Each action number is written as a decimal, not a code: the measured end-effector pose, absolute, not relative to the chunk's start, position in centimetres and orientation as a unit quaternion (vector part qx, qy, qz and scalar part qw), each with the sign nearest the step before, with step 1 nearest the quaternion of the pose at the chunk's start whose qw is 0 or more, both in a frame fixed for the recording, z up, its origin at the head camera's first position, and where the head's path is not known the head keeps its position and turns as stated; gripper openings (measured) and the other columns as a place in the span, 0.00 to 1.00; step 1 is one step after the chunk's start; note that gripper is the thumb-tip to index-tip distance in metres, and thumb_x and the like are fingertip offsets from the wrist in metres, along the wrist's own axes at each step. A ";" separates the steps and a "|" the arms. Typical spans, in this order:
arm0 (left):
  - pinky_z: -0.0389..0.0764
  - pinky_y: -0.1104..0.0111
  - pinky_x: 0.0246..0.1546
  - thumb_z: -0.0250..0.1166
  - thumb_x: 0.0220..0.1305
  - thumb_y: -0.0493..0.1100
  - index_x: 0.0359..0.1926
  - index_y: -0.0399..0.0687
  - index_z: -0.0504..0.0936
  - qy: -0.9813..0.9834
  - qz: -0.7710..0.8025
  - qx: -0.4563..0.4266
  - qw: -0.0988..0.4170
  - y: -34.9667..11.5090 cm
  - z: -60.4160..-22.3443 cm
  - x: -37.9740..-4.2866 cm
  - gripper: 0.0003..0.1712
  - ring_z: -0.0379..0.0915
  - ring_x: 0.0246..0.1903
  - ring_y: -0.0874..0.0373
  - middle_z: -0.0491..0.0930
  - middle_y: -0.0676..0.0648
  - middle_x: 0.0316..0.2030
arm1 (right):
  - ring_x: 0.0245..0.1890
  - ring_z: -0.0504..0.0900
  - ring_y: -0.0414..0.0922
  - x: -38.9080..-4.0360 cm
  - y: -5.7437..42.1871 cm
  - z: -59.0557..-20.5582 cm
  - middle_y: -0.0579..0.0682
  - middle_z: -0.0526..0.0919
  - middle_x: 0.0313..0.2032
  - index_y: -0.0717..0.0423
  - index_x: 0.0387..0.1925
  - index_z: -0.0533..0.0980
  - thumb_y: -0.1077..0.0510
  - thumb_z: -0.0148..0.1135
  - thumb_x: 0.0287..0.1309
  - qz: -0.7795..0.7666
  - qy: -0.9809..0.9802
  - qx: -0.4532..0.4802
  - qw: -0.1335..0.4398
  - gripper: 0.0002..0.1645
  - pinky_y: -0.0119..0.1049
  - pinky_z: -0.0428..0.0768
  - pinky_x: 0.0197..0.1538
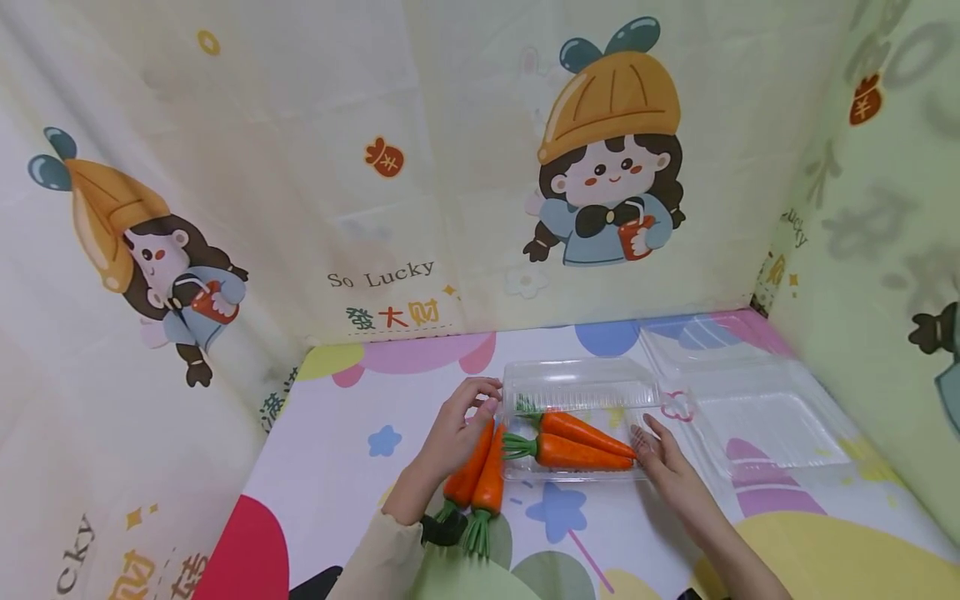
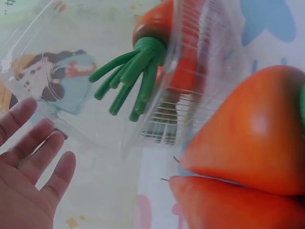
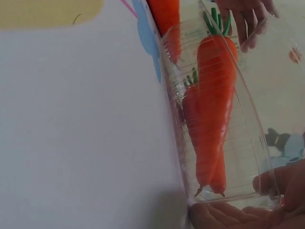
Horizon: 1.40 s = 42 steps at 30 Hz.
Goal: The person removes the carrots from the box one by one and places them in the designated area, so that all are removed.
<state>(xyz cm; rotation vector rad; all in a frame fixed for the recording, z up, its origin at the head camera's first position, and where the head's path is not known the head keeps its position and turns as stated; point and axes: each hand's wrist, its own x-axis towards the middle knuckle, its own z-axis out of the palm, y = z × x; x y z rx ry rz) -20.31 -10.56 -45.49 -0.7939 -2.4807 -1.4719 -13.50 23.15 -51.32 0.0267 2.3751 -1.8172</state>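
A clear plastic hinged box [image 1: 600, 477] lies open, with its lid [image 1: 581, 372] raised on the far side. Inside it are two orange toy carrots [image 1: 583, 452] with green stalks at the left end. My left hand [image 1: 450, 433] is beside the box's left end; in the left wrist view its fingers [image 2: 59, 167] are spread and hold nothing. At the other end my right hand [image 1: 669, 467] grips the box, thumb [image 3: 269, 183] at the rim and fingers against the outer wall. Two more carrots [image 1: 490, 479] lie on the table next to my left forearm, stalks toward me.
A second clear plastic box [image 1: 772, 429] stands open and without contents on the right of the table. The patterned tabletop [image 1: 337, 467] meets cartoon-printed cloth walls [image 1: 465, 208] at the back and sides.
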 end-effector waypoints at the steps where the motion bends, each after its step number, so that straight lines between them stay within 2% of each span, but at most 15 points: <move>1: 0.79 0.58 0.60 0.55 0.79 0.46 0.49 0.51 0.79 -0.825 -0.495 -0.262 0.075 -10.5 -45.4 -20.5 0.08 0.75 0.60 0.53 0.79 0.49 0.59 | 0.77 0.57 0.63 -13.5 23.1 -51.3 0.70 0.55 0.77 0.61 0.81 0.41 0.52 0.45 0.81 -0.603 0.794 0.006 0.074 0.41 0.10 0.62 0.55; 9: 0.73 0.45 0.66 0.49 0.82 0.50 0.55 0.47 0.77 -0.826 -0.517 -0.217 0.052 -10.5 -44.5 -22.0 0.16 0.74 0.61 0.46 0.79 0.46 0.58 | 0.77 0.57 0.65 -13.2 23.1 -51.1 0.71 0.56 0.77 0.62 0.81 0.42 0.53 0.45 0.81 -0.598 0.799 -0.009 0.067 0.39 0.11 0.61 0.57; 15: 0.79 0.53 0.57 0.46 0.83 0.52 0.61 0.44 0.74 -0.829 -0.517 -0.209 0.038 -10.3 -44.4 -23.4 0.21 0.75 0.53 0.37 0.78 0.39 0.57 | 0.77 0.58 0.65 -12.9 23.3 -51.0 0.68 0.59 0.77 0.60 0.81 0.44 0.51 0.47 0.81 -0.573 0.817 -0.003 0.064 0.39 0.11 0.60 0.57; 19: 0.80 0.55 0.57 0.45 0.83 0.50 0.64 0.43 0.72 -0.817 -0.533 -0.215 0.037 -10.1 -44.2 -24.0 0.22 0.74 0.59 0.41 0.77 0.37 0.60 | 0.76 0.59 0.65 -12.6 23.4 -50.9 0.69 0.60 0.76 0.61 0.81 0.45 0.53 0.45 0.81 -0.574 0.817 -0.008 0.057 0.38 0.10 0.62 0.56; 24: 0.80 0.50 0.58 0.45 0.84 0.51 0.69 0.43 0.70 -0.803 -0.559 -0.207 0.012 -9.9 -44.5 -24.5 0.25 0.73 0.64 0.44 0.77 0.39 0.63 | 0.75 0.61 0.66 -12.0 23.5 -50.9 0.70 0.60 0.76 0.63 0.81 0.44 0.54 0.44 0.82 -0.583 0.811 -0.009 0.056 0.38 0.11 0.66 0.55; 30: 0.80 0.53 0.58 0.41 0.84 0.54 0.70 0.39 0.69 -0.802 -0.569 -0.174 -0.045 -9.9 -45.9 -25.1 0.29 0.72 0.66 0.43 0.76 0.34 0.65 | 0.75 0.62 0.66 -11.4 23.8 -50.9 0.69 0.59 0.76 0.62 0.81 0.45 0.53 0.44 0.82 -0.575 0.815 -0.001 0.065 0.38 0.14 0.68 0.56; 42: 0.82 0.53 0.56 0.40 0.83 0.59 0.74 0.37 0.66 -0.798 -0.583 -0.120 -0.095 -9.5 -47.1 -25.1 0.35 0.75 0.66 0.42 0.74 0.33 0.67 | 0.72 0.67 0.66 -10.7 23.5 -50.8 0.67 0.63 0.75 0.60 0.80 0.48 0.51 0.44 0.82 -0.558 0.828 0.013 0.057 0.36 0.14 0.67 0.54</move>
